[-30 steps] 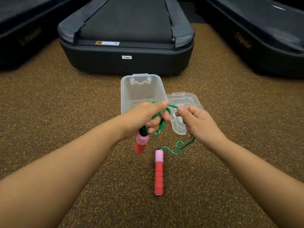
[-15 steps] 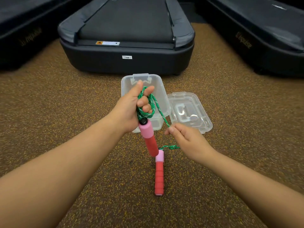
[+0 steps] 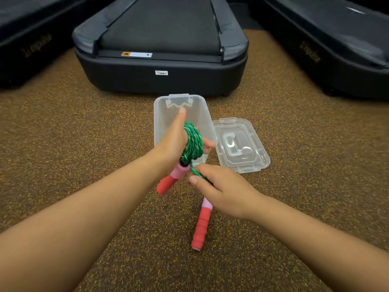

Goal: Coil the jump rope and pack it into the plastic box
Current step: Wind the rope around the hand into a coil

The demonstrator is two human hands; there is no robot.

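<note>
**Nearly coiled: one rope, two handles, one box**

Clearly the left hand (image 3: 175,142) serves as a spool, the green rope (image 3: 192,142) looped round its fingers and one handle (image 3: 169,179) hanging below. The right hand (image 3: 221,190) pinches the remaining strand, feeding it taut. The second handle (image 3: 201,225) lies on the floor. One open plastic box (image 3: 160,123) and one lid (image 3: 241,144) wait just beyond.

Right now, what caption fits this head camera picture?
Left hand wound with green jump rope; right hand feeds it, above open plastic box.
</note>
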